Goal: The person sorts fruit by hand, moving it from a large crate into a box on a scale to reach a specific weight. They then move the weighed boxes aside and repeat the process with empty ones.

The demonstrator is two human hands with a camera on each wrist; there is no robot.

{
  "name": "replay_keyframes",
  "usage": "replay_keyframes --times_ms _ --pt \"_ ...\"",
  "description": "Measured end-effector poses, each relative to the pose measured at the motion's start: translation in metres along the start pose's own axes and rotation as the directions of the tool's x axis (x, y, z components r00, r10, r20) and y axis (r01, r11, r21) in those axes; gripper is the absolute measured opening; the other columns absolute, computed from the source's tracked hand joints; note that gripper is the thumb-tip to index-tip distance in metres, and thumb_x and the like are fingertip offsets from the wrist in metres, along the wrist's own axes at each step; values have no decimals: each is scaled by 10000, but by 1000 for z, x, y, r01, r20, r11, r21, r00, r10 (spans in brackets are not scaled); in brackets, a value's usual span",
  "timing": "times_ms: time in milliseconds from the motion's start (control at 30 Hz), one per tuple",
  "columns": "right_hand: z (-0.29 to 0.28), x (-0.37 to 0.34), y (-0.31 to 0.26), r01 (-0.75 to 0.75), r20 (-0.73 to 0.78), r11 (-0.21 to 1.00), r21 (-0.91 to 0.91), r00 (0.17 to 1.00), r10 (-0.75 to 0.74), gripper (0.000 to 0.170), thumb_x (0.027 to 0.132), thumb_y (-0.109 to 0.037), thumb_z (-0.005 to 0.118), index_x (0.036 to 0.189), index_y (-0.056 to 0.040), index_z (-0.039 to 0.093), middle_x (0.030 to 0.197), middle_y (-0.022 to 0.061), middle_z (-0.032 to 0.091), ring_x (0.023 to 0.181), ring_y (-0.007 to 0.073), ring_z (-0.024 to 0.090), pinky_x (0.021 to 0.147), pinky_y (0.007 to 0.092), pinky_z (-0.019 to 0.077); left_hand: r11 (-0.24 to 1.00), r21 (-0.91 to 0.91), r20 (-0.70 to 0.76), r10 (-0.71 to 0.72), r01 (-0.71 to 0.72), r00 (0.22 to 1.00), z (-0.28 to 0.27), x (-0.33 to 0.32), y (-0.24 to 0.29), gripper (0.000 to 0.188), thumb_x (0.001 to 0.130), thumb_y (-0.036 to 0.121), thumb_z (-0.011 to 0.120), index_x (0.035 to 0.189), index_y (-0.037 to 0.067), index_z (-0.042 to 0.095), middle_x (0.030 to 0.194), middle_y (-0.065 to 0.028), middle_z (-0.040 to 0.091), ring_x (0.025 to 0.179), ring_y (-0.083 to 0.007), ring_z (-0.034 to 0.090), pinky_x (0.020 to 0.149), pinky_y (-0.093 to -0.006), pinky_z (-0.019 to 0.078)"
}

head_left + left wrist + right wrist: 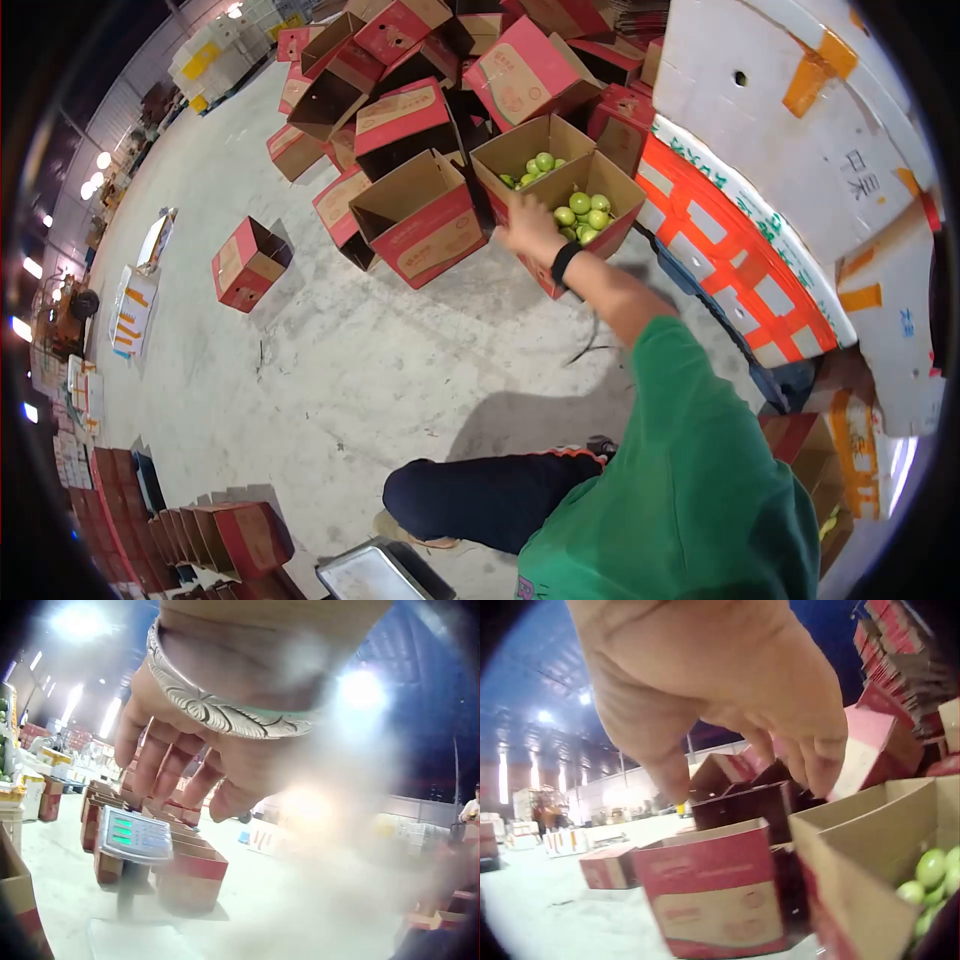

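At the left rim of the front carton (612,178), the right hand (532,228) is hovering loosely bent, seemingly empty, green fruits (579,203) are lying inside, presumably uncovered for easy reach, and, away from that carton, the left hand (236,761) is dangling relaxed, holding nothing
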State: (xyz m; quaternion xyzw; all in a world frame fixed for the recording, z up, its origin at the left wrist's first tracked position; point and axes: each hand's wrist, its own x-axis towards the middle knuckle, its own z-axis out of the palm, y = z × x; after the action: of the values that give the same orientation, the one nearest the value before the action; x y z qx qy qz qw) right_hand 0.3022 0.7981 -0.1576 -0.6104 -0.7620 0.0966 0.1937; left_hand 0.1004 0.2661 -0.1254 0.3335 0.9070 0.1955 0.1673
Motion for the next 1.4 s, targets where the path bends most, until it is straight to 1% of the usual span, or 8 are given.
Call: replay_keyframes --times_ms 167,267,300,500,767,1033,1200,1400 --pt "15 98 55 -141 194 988 -66 969 151 827 728 -441 676 1371 -67 314 1375 246 345 1242 409 387 1008 481 360 995 35 -1 -98 98 995 5 10 20 334 747 224 655 1027 52 599 894 -124 603 813 -267 600 728 -374 491" --pt "71 138 53 -128 378 983 -129 911 168 601 737 -463 677 1203 -100 569 1420 102 352 1277 353 375 991 608 303 985 50 -16 -163 164 986 2 8 21 330 748 220 655 1026 52 599 891 -122 606 812 -264 602 727 -372 491" --pt "58 135 34 -28 479 971 -236 866 142 521 765 -476 641 1132 -106 632 1287 115 530 1203 307 485 1013 571 276 981 54 -19 -186 187 982 0 6 20 329 749 218 655 1026 52 600 890 -122 606 811 -263 602 727 -371 491" --pt "105 124 36 -147 43 987 -65 988 150 270 800 -187 537 1003 -60 660 1028 184 647 999 348 612 856 452 486 948 17 -45 -317 318 947 -9 0 -6 321 751 209 654 1026 51 601 884 -119 612 809 -256 605 725 -367 492" --pt "100 55 43 106 154 992 -67 984 -94 229 696 -128 571 887 -32 651 851 223 641 856 400 613 757 475 479 928 -34 -50 -372 370 927 -20 -16 -53 311 755 197 653 1025 50 604 877 -115 619 805 -248 608 723 -362 493" --pt "112 -74 -77 356 302 931 79 882 -362 221 636 -162 587 821 -48 629 751 218 633 758 403 625 683 488 497 938 -93 -35 -340 335 940 -28 -33 -97 302 758 184 652 1024 50 606 869 -111 626 802 -239 612 720 -356 494" --pt "119 -147 -182 386 438 913 130 804 -402 291 787 -347 579 859 -68 623 786 192 646 793 378 635 708 484 495 932 -137 -5 -339 335 941 -39 -41 -134 296 761 177 651 1024 49 608 865 -109 630 800 -234 614 718 -352 495" --pt "161 -227 -300 470 482 829 302 675 -558 194 686 -97 563 850 -4 608 805 227 629 802 385 632 705 467 517 914 -172 46 -365 367 930 -52 -58 -163 289 763 167 650 1023 49 609 859 -106 636 797 -228 616 717 -348 495"
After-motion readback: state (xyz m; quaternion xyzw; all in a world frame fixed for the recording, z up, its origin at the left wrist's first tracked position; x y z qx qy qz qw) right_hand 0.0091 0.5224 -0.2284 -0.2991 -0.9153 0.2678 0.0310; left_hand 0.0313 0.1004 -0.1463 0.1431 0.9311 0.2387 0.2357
